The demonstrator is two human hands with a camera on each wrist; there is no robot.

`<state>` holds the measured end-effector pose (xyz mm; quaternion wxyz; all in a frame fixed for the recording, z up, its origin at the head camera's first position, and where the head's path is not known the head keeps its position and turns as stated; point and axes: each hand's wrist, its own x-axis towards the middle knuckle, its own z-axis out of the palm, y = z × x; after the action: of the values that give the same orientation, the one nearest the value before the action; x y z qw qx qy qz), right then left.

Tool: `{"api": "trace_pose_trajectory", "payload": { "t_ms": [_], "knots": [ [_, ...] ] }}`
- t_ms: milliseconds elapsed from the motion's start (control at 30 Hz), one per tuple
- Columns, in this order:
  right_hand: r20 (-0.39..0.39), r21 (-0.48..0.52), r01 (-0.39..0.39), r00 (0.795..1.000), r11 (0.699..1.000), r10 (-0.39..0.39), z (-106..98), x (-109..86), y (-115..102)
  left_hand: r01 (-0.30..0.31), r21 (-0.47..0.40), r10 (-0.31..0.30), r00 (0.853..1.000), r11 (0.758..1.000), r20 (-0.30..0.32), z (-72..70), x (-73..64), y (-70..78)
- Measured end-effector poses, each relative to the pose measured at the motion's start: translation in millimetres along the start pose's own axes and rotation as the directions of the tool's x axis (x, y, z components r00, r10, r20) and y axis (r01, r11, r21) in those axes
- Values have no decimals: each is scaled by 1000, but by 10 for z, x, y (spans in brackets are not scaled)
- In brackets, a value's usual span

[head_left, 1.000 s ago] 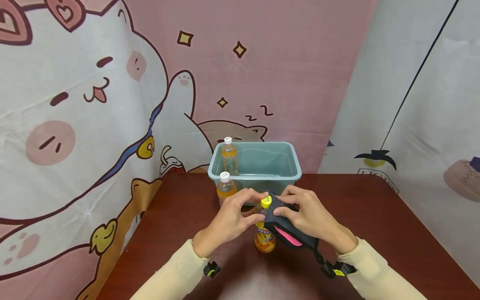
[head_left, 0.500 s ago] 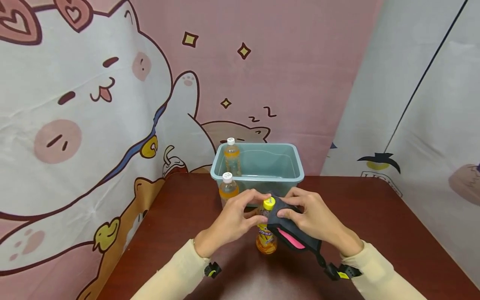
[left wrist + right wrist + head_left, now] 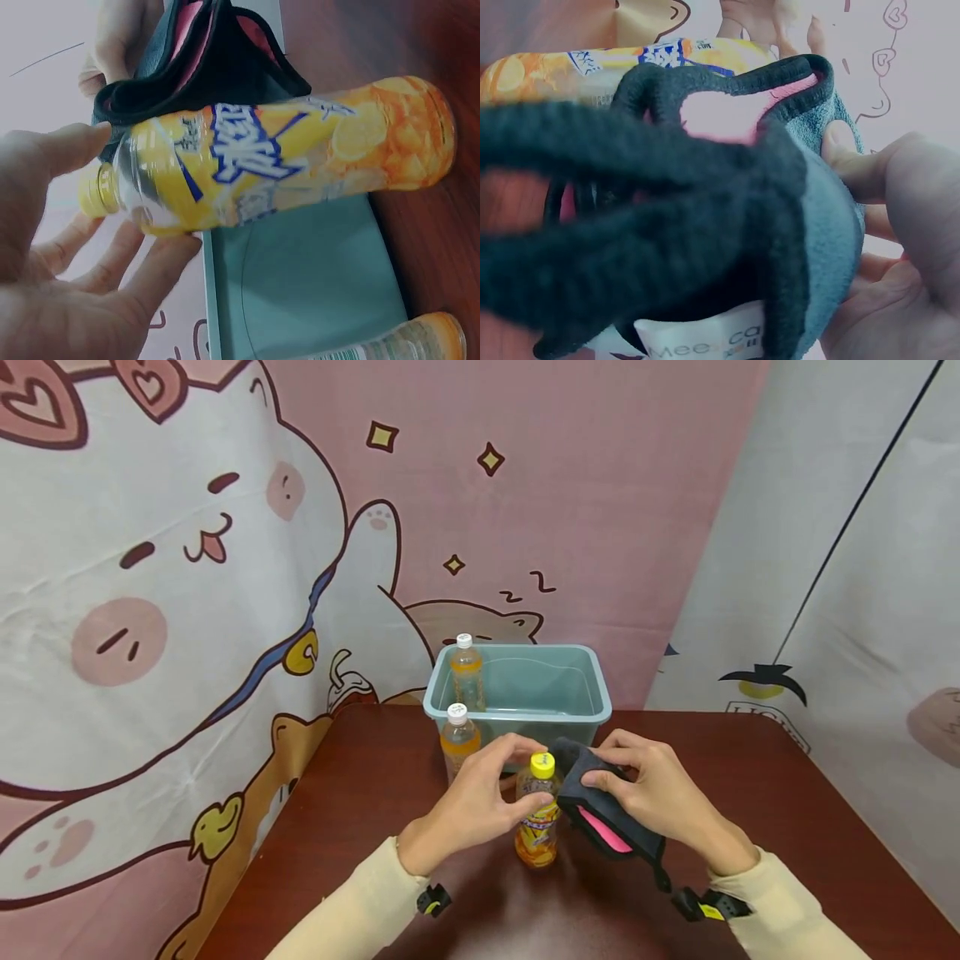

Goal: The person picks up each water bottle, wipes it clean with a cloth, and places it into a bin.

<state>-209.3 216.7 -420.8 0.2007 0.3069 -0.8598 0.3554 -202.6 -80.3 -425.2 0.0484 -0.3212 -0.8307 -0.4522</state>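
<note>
Right hand (image 3: 654,789) and dark pouch (image 3: 611,810) have shifted right, away from yellow cap (image 3: 542,766); right thumb and fingers pinch pouch. Left hand (image 3: 477,800) loosened around bottle (image 3: 536,841), upright on worktop (image 3: 360,777), nearer than far-edge bin (image 3: 525,717).

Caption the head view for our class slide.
Left hand close to an upright yellow-capped bottle, right hand gripping a dark pouch, in front of a teal bin.

Near the far edge of the reddish-brown worktop (image 3: 757,810), a teal rectangular plastic bin (image 3: 540,718) holds a clear white-capped bottle (image 3: 468,678).
</note>
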Motion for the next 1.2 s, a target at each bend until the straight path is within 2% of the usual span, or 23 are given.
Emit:
{"api": "trace_pose_trajectory", "payload": {
  "t_ms": [200, 333, 767, 1033, 1200],
  "knots": [
    [-18, -2, -1, 1000, 1000, 1, -15, -41, 28, -8, 47, 10, 999, 999, -36, 42, 34, 25],
    [-20, 3, -9, 1000, 1000, 9, -23, -57, 31, 5, 39, -4, 999, 999, -39, 52, 35, 8],
    [-16, 28, -20, 1000, 999, 21, -33, -78, 17, -6, -41, 7, 1000, 999, 11, -50, 7, 18],
    [29, 64, -33, 999, 997, 31, 46, -56, 2, -10, -65, 13, 998, 998, 54, -120, -30, -41],
    [50, 90, -26, 999, 996, 22, 100, -8, -45, -22, -69, 26, 998, 997, 52, -121, -44, -61]
  ]
}}
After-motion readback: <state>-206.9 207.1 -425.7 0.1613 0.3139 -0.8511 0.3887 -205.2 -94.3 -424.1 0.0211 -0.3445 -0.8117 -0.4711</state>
